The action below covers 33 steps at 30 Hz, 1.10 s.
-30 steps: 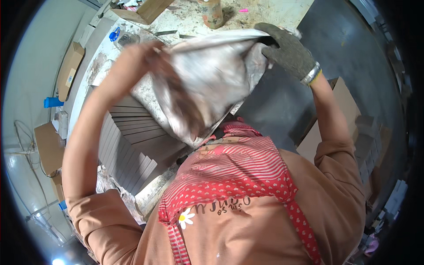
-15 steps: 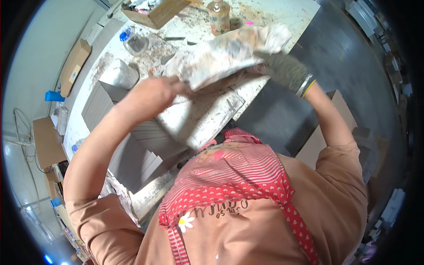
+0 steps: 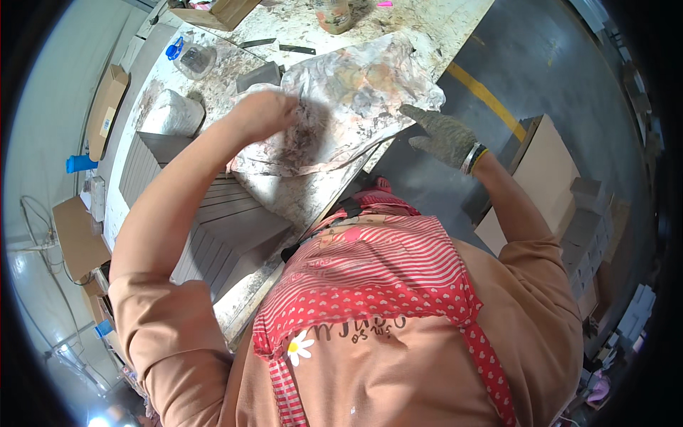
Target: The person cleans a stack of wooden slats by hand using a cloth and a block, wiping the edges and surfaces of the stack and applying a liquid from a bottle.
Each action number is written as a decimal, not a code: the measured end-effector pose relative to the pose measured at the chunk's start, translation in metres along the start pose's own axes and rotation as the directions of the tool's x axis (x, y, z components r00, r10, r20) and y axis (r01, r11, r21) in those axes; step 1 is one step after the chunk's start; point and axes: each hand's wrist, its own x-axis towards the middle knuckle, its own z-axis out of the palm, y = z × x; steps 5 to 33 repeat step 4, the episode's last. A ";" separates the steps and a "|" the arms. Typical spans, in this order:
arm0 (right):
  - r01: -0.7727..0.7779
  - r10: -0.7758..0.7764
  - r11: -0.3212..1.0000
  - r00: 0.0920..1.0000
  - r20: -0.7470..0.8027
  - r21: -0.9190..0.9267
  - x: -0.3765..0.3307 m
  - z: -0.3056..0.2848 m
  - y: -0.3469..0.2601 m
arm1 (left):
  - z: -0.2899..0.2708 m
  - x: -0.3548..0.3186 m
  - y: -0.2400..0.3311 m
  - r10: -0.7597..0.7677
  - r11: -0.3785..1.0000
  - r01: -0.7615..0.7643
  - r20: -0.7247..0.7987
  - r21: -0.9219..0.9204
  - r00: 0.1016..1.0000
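1. Now, in the head view, a stained, crumpled cloth (image 3: 348,99) lies spread on the spattered workbench (image 3: 284,196), grey-white with brown and orange blotches.
2. Its long axis runs from beneath the left hand (image 3: 267,114) toward the gloved right hand (image 3: 441,132).
3. The left hand is curled, pressing the cloth's near-left part; the right hand is open, fingers loose, just beside the cloth's edge.
4. Half a second ago both hands held the cloth lifted; now it rests flat.
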 end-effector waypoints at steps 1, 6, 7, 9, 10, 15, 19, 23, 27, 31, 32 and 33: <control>-0.010 0.008 0.998 0.999 0.033 0.064 -0.001 -0.002 -0.001 | 0.001 0.012 0.001 -0.002 1.000 0.002 -0.001 -0.001 1.000; -0.237 0.219 0.971 0.921 0.322 0.018 0.003 -0.026 -0.028 | 0.005 0.047 -0.004 -0.287 0.944 0.324 -0.340 0.056 0.895; -0.237 0.219 0.971 0.921 0.322 0.018 0.003 -0.026 -0.028 | 0.005 0.047 -0.004 -0.287 0.944 0.324 -0.340 0.056 0.895; -0.237 0.219 0.971 0.921 0.322 0.018 0.003 -0.026 -0.028 | 0.005 0.047 -0.004 -0.287 0.944 0.324 -0.340 0.056 0.895; -0.237 0.219 0.971 0.921 0.322 0.018 0.003 -0.026 -0.028 | 0.005 0.047 -0.004 -0.287 0.944 0.324 -0.340 0.056 0.895; -0.237 0.219 0.971 0.921 0.322 0.018 0.003 -0.026 -0.028 | 0.005 0.047 -0.004 -0.287 0.944 0.324 -0.340 0.056 0.895; -0.237 0.219 0.971 0.921 0.322 0.018 0.003 -0.026 -0.028 | 0.005 0.047 -0.004 -0.287 0.944 0.324 -0.340 0.056 0.895; -0.237 0.219 0.971 0.921 0.322 0.018 0.003 -0.026 -0.028 | 0.005 0.047 -0.004 -0.287 0.944 0.324 -0.340 0.056 0.895; -0.237 0.219 0.971 0.921 0.322 0.018 0.003 -0.026 -0.028 | 0.005 0.047 -0.004 -0.287 0.944 0.324 -0.340 0.056 0.895; -0.237 0.219 0.971 0.921 0.322 0.018 0.003 -0.026 -0.028 | 0.005 0.047 -0.004 -0.287 0.944 0.324 -0.340 0.056 0.895; -0.237 0.219 0.971 0.921 0.322 0.018 0.003 -0.026 -0.028 | 0.005 0.047 -0.004 -0.287 0.944 0.324 -0.340 0.056 0.895; -0.237 0.219 0.971 0.921 0.322 0.018 0.003 -0.026 -0.028 | 0.005 0.047 -0.004 -0.287 0.944 0.324 -0.340 0.056 0.895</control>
